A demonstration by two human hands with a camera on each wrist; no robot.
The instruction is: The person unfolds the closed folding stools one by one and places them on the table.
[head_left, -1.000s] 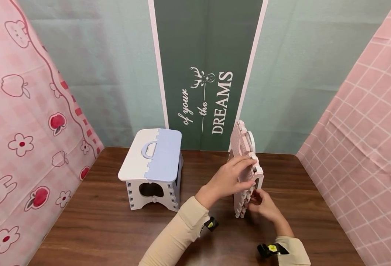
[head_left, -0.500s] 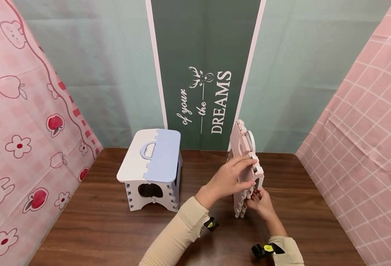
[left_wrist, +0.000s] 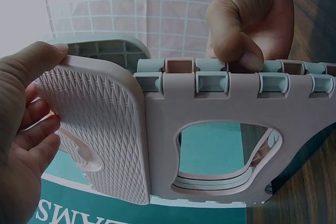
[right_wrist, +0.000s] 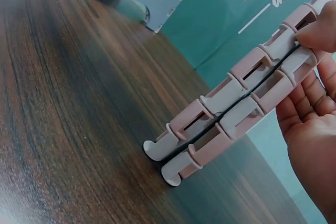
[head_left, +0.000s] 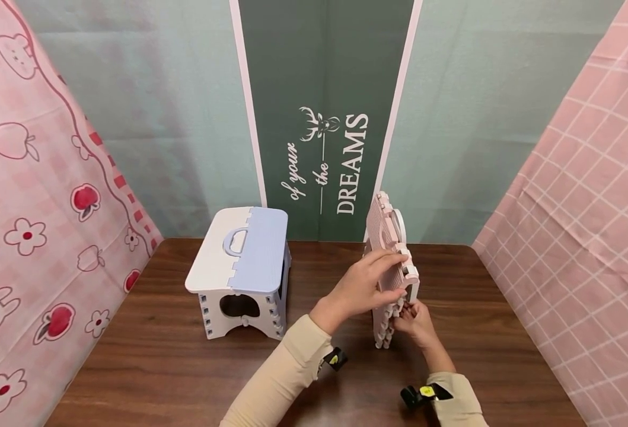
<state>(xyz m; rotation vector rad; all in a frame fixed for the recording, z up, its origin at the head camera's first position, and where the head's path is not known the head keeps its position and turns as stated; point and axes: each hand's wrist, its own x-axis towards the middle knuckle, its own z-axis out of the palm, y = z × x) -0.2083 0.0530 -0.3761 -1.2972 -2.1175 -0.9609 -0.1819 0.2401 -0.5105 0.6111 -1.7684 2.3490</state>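
Note:
A pink and white folding step stool stands upright on its edge at the right of the table, its legs folded nearly flat. My left hand grips the near edge of its textured seat panel; in the left wrist view the thumb lies over the rim and the fingers are on the textured side. Lower down, my right hand holds the hinged leg edge. The right wrist view shows that thumb pressing on the hinge knuckles, with the fingers curled on the other side. Part of the legs is hidden behind my left hand.
On the left of the brown wooden table an unfolded white and blue step stool stands on its legs. A green printed cloth hangs behind; pink cloths hang at both sides.
My right hand has shifted slightly up and left along the leg edge. The left hand keeps its hold, and the view has drifted a little.

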